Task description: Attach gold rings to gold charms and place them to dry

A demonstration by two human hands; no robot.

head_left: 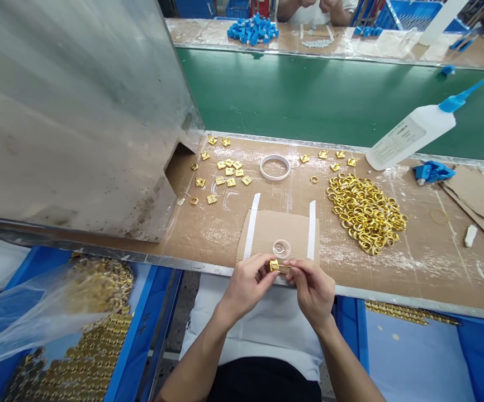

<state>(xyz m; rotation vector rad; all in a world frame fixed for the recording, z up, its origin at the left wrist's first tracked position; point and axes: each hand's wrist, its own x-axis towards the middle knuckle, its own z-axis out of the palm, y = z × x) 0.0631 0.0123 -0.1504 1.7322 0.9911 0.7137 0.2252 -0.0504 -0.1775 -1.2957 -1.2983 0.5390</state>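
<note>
Left hand [242,287]: fingers pinch gold piece [274,265] at table's [208,234] near edge
Right hand [315,290]: fingers pinch thin stick [284,266]
Bottle [412,137]: by far edge

From the cardboard pad [284,226], bare worktop [208,234] opens at 9 o'clock, as far as the slanted metal panel [78,117], which blocks a low pass beyond. Scattered gold pieces [229,171] obstruct 10 to 11 o'clock, and the white tape ring [261,167] stands at 12. A narrow gap runs toward 1 between that ring and more small pieces [323,154]. The leaning bottle [409,137] bars 2, the ring heap [365,212] 3; past its near side, 4 o'clock offers a low lane
</note>
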